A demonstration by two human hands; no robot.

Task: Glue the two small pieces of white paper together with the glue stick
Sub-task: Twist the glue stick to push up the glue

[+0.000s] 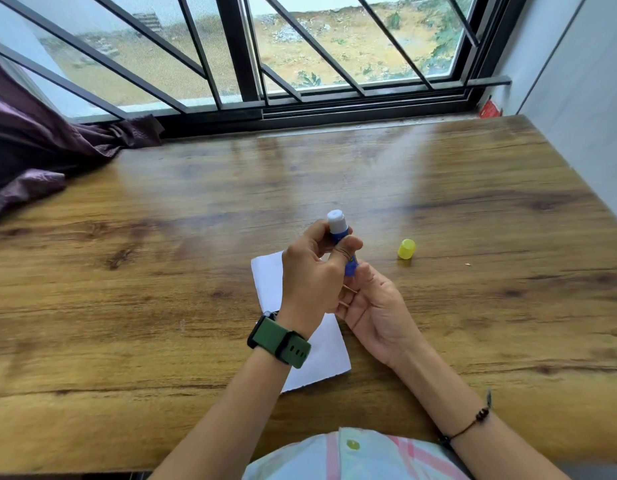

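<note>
My left hand [314, 271] grips the blue body of an uncapped glue stick [337, 227], whose white tip points up and away from me. The fingers of my right hand [372, 306] pinch the stick's lower end. White paper [265, 278] lies flat on the wooden table [161, 271] under both hands. My left wrist hides its middle, so I cannot tell whether it is one sheet or two. The yellow cap [406, 249] stands on the table to the right of my hands.
A barred window [300, 81] runs along the table's far edge. A dark purple curtain [40, 150] spills onto the far left corner. A white wall [577, 116] borders the right side. A small red object [489, 109] sits at the far right sill.
</note>
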